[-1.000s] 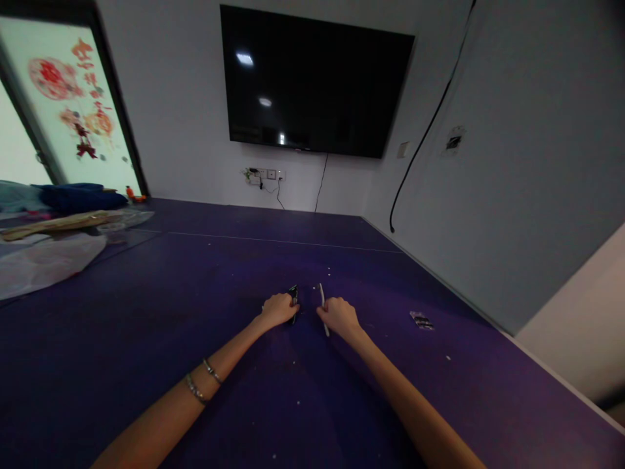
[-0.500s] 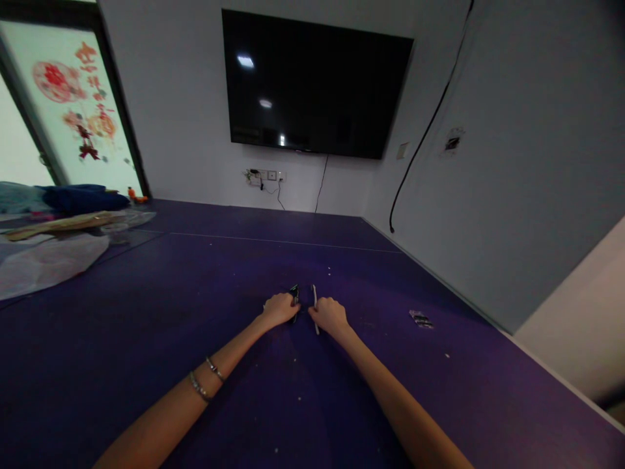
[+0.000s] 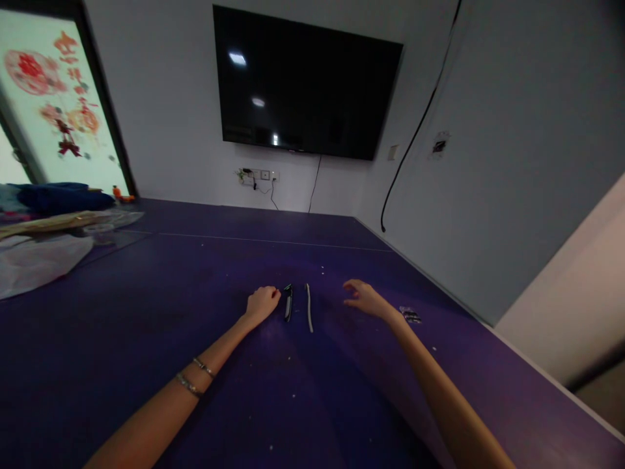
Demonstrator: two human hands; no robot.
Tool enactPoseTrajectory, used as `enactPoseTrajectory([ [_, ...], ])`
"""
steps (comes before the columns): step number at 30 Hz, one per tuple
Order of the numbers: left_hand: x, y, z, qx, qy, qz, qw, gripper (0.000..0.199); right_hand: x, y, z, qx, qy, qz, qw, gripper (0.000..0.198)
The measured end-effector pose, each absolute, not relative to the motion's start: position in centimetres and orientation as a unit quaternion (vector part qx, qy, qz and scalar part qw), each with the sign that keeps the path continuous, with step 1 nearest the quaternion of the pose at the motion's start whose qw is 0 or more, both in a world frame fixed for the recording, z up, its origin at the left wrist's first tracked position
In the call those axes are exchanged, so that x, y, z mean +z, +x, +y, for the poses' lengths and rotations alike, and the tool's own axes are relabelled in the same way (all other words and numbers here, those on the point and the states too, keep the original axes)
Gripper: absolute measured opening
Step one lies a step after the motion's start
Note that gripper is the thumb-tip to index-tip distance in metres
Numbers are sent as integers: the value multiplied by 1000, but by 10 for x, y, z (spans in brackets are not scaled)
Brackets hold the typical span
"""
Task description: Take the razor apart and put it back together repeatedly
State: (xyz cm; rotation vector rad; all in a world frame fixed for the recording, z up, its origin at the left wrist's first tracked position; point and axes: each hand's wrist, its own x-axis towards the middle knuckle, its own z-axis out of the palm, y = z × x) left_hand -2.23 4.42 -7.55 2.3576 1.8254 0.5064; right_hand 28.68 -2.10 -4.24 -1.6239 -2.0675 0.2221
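Head view: at far left, a glass door [image 3: 58, 98] with red decorations stands behind a dark blue cloth [image 3: 61, 197], and a whitish plastic bag [image 3: 43, 264] lies nearer on the purple surface [image 3: 195, 273]. Next comes the left hand [image 3: 262, 305], its arm wearing two bracelets [image 3: 189, 383]. Its fingers are bent inward, but I cannot tell whether they are pressed together. Just right of it lies a slim dark tool [image 3: 288, 305], probably a razor, though it is too small to be sure. Beside that, apart and roughly parallel, lies a pale, slightly curved stick [image 3: 309, 309]. Farther right, the right hand [image 3: 368, 299] is held with thumb and fingers spread, clear of the stick. A small patterned packet [image 3: 410, 315] lies just beyond its wrist.
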Motion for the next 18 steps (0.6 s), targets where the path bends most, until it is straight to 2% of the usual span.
enactPoseTrajectory([
  [4,-78,-26,50,186,759,621,64,38,-42,369,-34,43,-641,-719,265,46],
  [9,-80,-27,54,210,759,612,70,38,-52,443,-57,37,-690,-682,240,43],
  [12,-79,-28,53,211,757,614,71,38,-60,464,-68,52,-714,-666,211,44],
  [18,-78,-29,53,206,761,611,70,37,-70,482,-76,135,-692,-691,160,62],
])
